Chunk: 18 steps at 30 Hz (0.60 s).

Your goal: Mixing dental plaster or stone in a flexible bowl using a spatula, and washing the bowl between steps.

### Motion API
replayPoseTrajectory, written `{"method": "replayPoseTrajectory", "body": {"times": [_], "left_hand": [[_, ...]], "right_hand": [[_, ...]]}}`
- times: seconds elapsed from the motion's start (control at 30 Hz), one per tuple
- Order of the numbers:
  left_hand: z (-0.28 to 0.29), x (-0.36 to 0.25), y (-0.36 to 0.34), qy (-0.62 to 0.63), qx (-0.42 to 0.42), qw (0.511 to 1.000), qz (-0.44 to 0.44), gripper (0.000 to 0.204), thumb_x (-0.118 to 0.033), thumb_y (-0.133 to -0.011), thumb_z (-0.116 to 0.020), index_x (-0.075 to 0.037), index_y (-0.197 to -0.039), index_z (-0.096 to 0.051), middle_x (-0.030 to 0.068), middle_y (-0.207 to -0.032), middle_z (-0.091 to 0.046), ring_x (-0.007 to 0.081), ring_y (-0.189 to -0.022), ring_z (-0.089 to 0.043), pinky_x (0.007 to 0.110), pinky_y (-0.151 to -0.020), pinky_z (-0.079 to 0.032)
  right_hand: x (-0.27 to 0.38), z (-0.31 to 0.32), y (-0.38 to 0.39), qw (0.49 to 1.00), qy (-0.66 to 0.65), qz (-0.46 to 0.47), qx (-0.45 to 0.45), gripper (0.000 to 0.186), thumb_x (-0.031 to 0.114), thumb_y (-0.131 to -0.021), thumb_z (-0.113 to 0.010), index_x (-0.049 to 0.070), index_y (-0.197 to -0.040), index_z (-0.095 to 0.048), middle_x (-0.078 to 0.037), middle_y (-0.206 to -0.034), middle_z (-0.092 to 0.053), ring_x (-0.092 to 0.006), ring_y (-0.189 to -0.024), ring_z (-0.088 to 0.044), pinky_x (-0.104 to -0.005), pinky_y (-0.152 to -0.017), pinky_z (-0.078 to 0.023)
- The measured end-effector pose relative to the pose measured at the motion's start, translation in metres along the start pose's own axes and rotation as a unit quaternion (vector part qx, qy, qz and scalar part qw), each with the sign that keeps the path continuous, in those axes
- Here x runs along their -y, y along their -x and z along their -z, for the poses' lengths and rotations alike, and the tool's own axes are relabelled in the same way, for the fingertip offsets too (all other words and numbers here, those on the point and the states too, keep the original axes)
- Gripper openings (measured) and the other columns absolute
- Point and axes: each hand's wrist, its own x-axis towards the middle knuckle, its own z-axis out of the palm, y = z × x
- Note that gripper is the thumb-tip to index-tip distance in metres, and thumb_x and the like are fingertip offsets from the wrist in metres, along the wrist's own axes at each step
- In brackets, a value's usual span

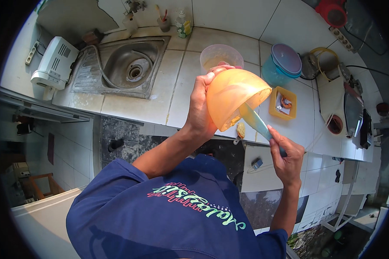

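My left hand (pixel 199 101) grips an orange bowl (pixel 235 93) from its left side and holds it tilted above the counter, mouth toward the lower right. Smears cling to the inside near its rim. In my right hand (pixel 287 155) is a pale blue-green spatula (pixel 256 121), fingers wrapped round its handle. The blade's tip reaches into the bowl's mouth; the bowl's wall hides how far. Behind the bowl stands a translucent round tub (pixel 220 54), partly covered by my left hand. A small yellowish lump (pixel 240 129) sits by the counter's front edge, below the bowl.
Right of the bowl is a yellow square container (pixel 291 97) with small items. A lidded blue tub (pixel 282 64) stands behind it. Farther left is a steel sink (pixel 112 82) with a hose, beside a white appliance (pixel 56 62). A soap bottle (pixel 183 23) stands against the wall.
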Motion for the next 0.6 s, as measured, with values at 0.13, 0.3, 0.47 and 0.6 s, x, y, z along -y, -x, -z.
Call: {"method": "replayPoseTrajectory", "body": {"times": [0.13, 0.3, 0.47, 0.6], "left_hand": [[-0.002, 0.003, 0.006, -0.037, -0.037, 0.998, -0.045, 0.042, -0.033, -0.095, -0.034, -0.003, -0.119, -0.049, 0.0101, -0.121, -0.052, 0.0206, -0.115, -0.051, 0.036, -0.100, -0.041], [-0.001, -0.011, 0.021, -0.110, -0.153, 0.973, -0.133, 0.046, -0.035, -0.094, -0.030, -0.003, -0.121, -0.050, 0.0095, -0.115, -0.057, 0.0214, -0.110, -0.055, 0.036, -0.095, -0.044], [0.058, -0.016, 0.041, -0.035, -0.208, 0.972, -0.105, 0.044, -0.037, -0.095, -0.037, -0.005, -0.122, -0.054, 0.0098, -0.116, -0.059, 0.0234, -0.108, -0.058, 0.043, -0.095, -0.047], [0.060, -0.002, 0.050, 0.082, -0.194, 0.978, -0.002, 0.043, -0.038, -0.095, -0.040, -0.007, -0.121, -0.055, 0.0086, -0.118, -0.059, 0.0252, -0.111, -0.056, 0.044, -0.096, -0.047]], "right_hand": [[-0.005, -0.032, 0.019, 0.948, -0.281, -0.119, 0.087, 0.032, 0.005, -0.087, -0.061, 0.002, -0.119, -0.065, 0.003, -0.065, -0.058, -0.0035, -0.054, -0.045, -0.0215, -0.047, -0.036], [0.009, -0.077, 0.055, 0.756, -0.628, -0.175, 0.060, 0.035, 0.019, -0.090, -0.061, -0.009, -0.111, -0.064, -0.006, -0.070, -0.063, -0.0027, -0.044, -0.038, -0.0188, -0.040, -0.030], [0.021, -0.097, 0.088, 0.775, -0.605, -0.179, -0.026, 0.021, 0.007, -0.090, -0.059, -0.004, -0.107, -0.063, -0.015, -0.082, -0.067, -0.0067, -0.046, -0.049, -0.0199, -0.040, -0.038], [0.026, -0.110, 0.076, 0.862, -0.479, -0.135, -0.095, 0.020, 0.004, -0.091, -0.059, -0.002, -0.110, -0.065, -0.014, -0.084, -0.065, -0.0083, -0.056, -0.053, -0.0190, -0.049, -0.042]]}}
